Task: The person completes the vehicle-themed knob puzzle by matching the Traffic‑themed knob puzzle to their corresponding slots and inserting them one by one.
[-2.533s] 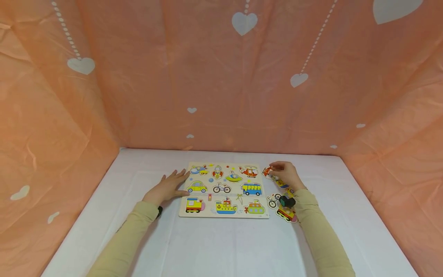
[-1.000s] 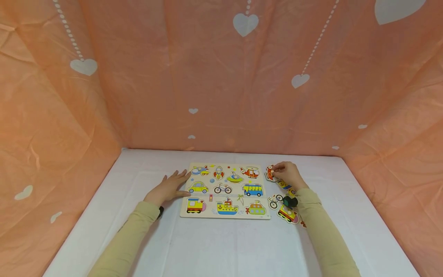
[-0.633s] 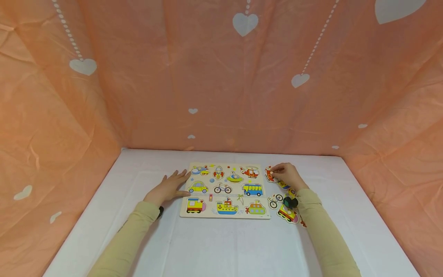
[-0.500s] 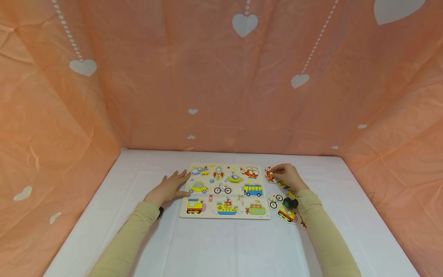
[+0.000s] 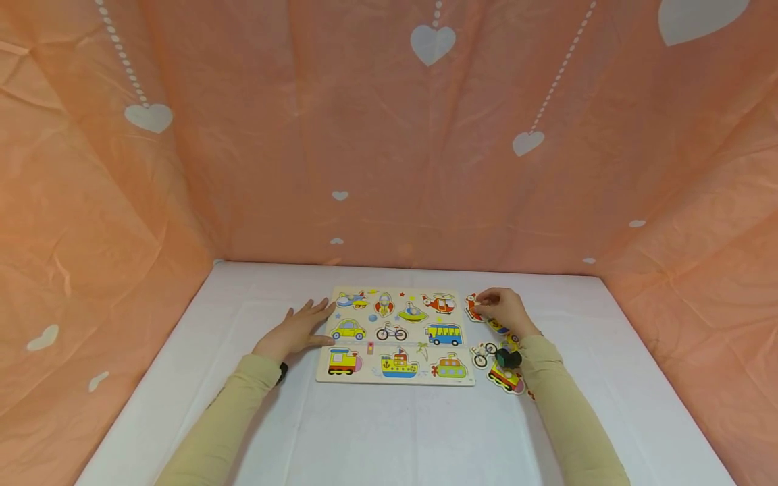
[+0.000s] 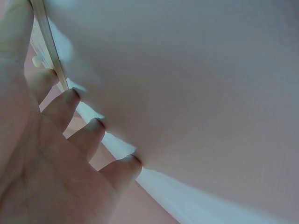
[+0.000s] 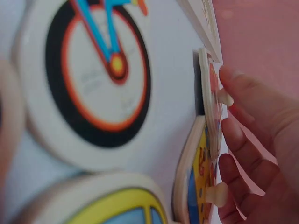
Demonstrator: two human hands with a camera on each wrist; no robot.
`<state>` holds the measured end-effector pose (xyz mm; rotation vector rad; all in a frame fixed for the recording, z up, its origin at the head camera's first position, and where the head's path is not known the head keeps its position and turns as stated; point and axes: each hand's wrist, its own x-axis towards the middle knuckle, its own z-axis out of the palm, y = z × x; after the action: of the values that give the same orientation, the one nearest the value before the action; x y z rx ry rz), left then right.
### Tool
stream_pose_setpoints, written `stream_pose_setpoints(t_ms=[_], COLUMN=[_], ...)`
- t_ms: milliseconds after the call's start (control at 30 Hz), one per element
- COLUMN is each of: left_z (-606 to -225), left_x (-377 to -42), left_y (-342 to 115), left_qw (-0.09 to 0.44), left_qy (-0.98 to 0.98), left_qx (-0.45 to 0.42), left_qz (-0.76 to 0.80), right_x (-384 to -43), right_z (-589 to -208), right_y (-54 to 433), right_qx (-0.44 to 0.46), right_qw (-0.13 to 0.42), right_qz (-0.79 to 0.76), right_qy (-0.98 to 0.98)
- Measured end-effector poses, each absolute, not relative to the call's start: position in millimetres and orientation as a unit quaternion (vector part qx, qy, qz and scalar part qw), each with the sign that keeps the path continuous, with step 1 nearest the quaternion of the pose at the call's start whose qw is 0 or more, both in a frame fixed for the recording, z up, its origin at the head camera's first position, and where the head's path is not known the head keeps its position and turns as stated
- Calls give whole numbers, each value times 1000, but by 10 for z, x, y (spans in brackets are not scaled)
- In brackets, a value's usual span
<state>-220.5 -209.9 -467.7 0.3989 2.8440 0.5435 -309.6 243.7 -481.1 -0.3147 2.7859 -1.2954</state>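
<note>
1. Nearest: train piece (image 5: pixel 501 379) and bicycle piece (image 5: pixel 480 359) by the right forearm; a low sleeve could drag them.
2. Left hand (image 5: pixel 295 333): fingers spread, touching puzzle board (image 5: pixel 365 379) at its left edge; uneven pressure might skew it.
3. Beyond: blue-and-yellow piece (image 5: pixel 497 325), crowding the next; possible snag.
4. Farthest: right hand (image 5: pixel 504 312) pinches knob (image 7: pixel 225 97) of red helicopter piece (image 5: pixel 471 309), just right of board; small grip, could slip.

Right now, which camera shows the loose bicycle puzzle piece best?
The head view, because the bicycle puzzle piece shows both wheels there. The right wrist view shows it bigger, but only one wheel fits; the other is cut off. The left wrist view doesn't show it.
</note>
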Motion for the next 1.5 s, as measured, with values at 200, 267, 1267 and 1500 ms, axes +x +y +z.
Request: stream_pose_setpoints(t_ms=[200,267,1267,1500], left_z=[-4684,-4685,-4708,-4691], left_x=[-2206,-2205,-2220,-2229], left_y=[-2094,-2093,-2115,-2101], left_qw=[113,114,111,114], left_qy=[967,967,969,968], left_qx=[133,131,137,139], left_qz=[184,184,175,175], right_x=[-3085,-3081,-3115,-3134], right_z=[-4803,-4797,-4635,-4648], right_y=[2419,2414,2084,1933], right_qx=[-94,-87,-160,-136], right_qw=[12,14,16,55], right_qz=[-405,-402,-397,-427], right_qy=[909,912,904,892])
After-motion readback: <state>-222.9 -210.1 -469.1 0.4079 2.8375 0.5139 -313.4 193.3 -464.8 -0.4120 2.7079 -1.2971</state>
